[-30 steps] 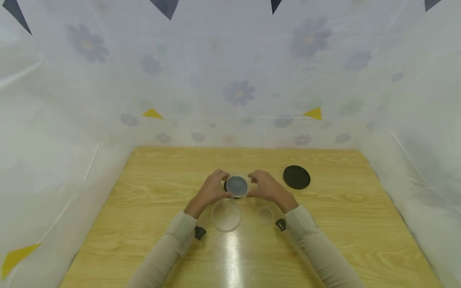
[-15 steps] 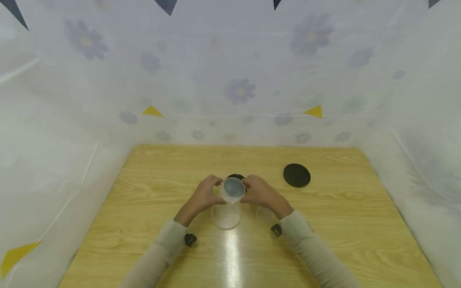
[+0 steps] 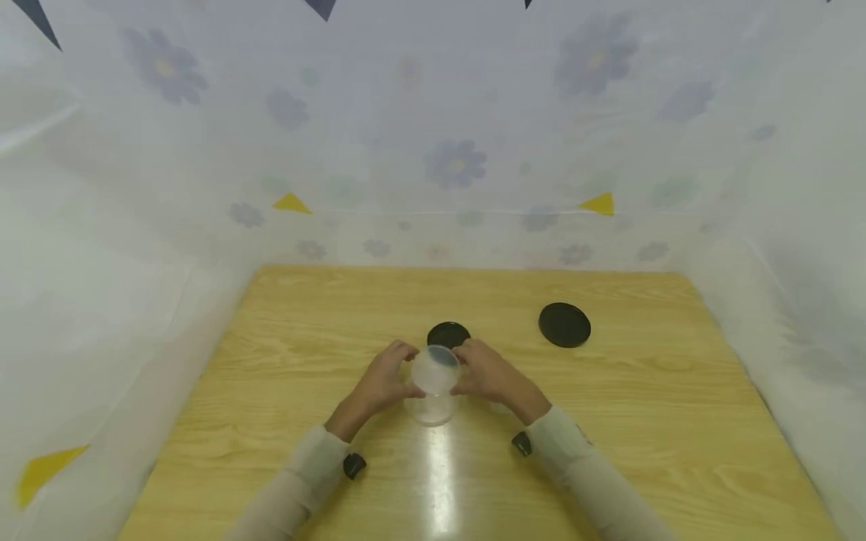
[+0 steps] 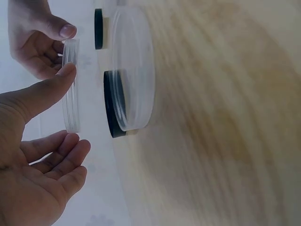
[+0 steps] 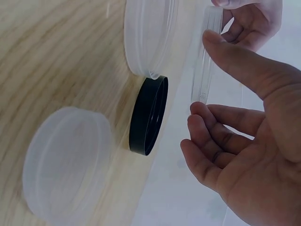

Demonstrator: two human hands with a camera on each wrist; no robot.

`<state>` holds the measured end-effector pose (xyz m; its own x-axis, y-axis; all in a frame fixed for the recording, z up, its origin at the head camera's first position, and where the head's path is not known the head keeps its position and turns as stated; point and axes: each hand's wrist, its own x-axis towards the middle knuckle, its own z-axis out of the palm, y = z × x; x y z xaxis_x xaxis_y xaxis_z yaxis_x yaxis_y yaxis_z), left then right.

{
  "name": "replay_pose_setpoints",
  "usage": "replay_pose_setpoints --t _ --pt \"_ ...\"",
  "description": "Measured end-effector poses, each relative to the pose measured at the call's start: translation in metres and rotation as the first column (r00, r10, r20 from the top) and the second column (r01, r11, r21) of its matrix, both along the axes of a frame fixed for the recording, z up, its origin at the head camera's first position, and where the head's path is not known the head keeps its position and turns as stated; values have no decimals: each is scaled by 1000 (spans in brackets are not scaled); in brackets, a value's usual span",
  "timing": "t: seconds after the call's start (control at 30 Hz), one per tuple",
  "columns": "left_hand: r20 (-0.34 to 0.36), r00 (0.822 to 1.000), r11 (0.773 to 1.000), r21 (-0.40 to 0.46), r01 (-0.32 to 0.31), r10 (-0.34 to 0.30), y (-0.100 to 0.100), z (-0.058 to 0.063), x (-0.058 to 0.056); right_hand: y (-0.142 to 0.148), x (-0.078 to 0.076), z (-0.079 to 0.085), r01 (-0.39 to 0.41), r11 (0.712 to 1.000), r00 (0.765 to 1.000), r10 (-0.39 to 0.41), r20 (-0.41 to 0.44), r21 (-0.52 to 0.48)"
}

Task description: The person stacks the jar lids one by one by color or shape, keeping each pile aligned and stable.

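Note:
Between both hands is a clear shallow round dish [image 3: 436, 368] with a ridged rim, held off the table. My left hand [image 3: 379, 385] pinches its left edge between thumb and fingertips, and my right hand [image 3: 496, 378] pinches the opposite edge. In the left wrist view the dish [image 4: 71, 101] is seen edge-on. Below it on the table lies a larger clear round dish [image 3: 433, 412], partly covered by the held one. A black round lid [image 3: 449, 333] lies just beyond the hands. The smaller clear round piece [image 5: 66, 165] sits near my right wrist, mostly hidden in the head view.
Another black round lid [image 3: 564, 324] lies farther right on the wooden table [image 3: 304, 315]. White flower-patterned sheeting [image 3: 372, 150] rises behind the table and at both sides. A bright reflection runs down the table's near middle.
Both hands have brought the clear dish nearer the person, from over the black lid to over the larger clear dish. The black lid behind is now uncovered for the most part.

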<state>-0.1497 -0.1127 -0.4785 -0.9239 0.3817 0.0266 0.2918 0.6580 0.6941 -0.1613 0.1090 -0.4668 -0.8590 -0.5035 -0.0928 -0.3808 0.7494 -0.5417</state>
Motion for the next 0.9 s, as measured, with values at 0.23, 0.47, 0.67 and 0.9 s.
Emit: replay_pose_setpoints --t 0.23,0.47,0.67,0.9 --pt "-6 1000 1000 -1 5 -5 3 -3 8 3 9 -3 -14 1000 999 15 -30 23" --pt "38 999 999 -35 8 -7 -1 -2 12 -1 15 -4 -22 1000 1000 22 -14 4" --pt "39 999 999 -39 31 -30 -3 -5 15 -2 19 -8 -12 1000 1000 12 -2 -4" --pt "13 998 997 -52 54 -53 -3 -13 16 -5 20 -12 -2 1000 1000 2 18 24"
